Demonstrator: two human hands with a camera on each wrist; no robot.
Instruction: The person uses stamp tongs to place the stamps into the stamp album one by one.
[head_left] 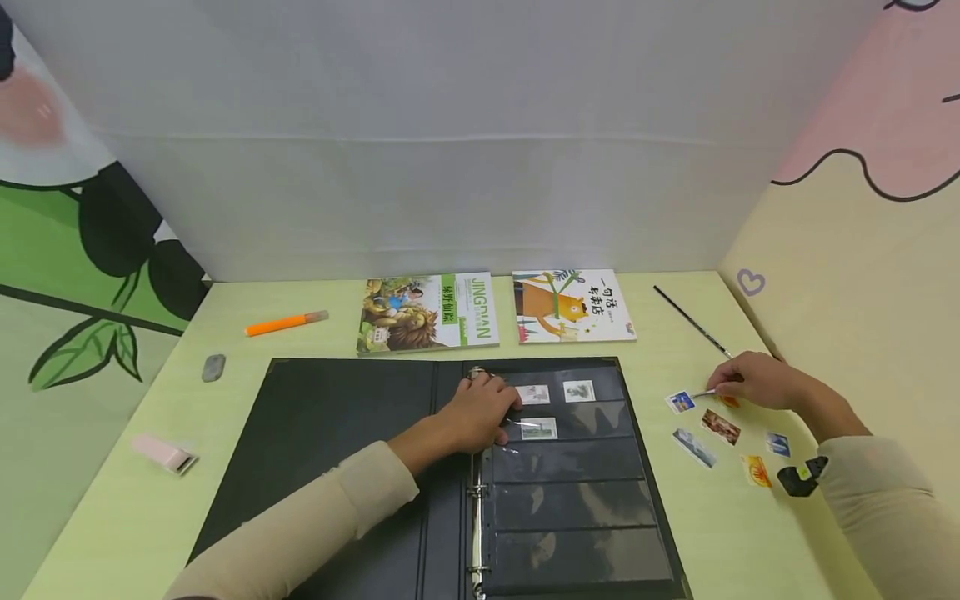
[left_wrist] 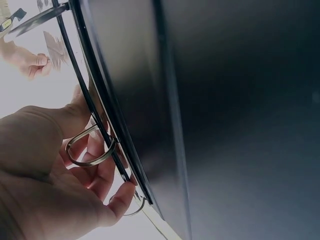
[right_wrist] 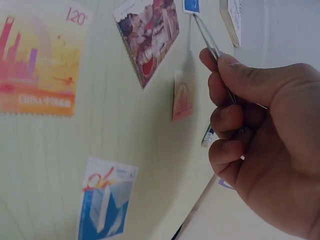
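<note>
One blue stamp [head_left: 681,402] beside tweezers [right_wrist: 212,44] pinched in right hand [head_left: 757,382]; left hand [head_left: 478,414] likely steadies stamp album [head_left: 337,417], finger hold unclear.

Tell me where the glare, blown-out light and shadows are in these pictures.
Head view: whitish glare on the clear album pockets; left wrist view: background around the left hand blown out to white, while the album cover looks very dark; right wrist view: soft shadow on the table beside the right hand.

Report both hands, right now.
Left hand: on the album page; whether it pinches anything cannot be told.
Right hand: closed, holding tweezers.
</note>
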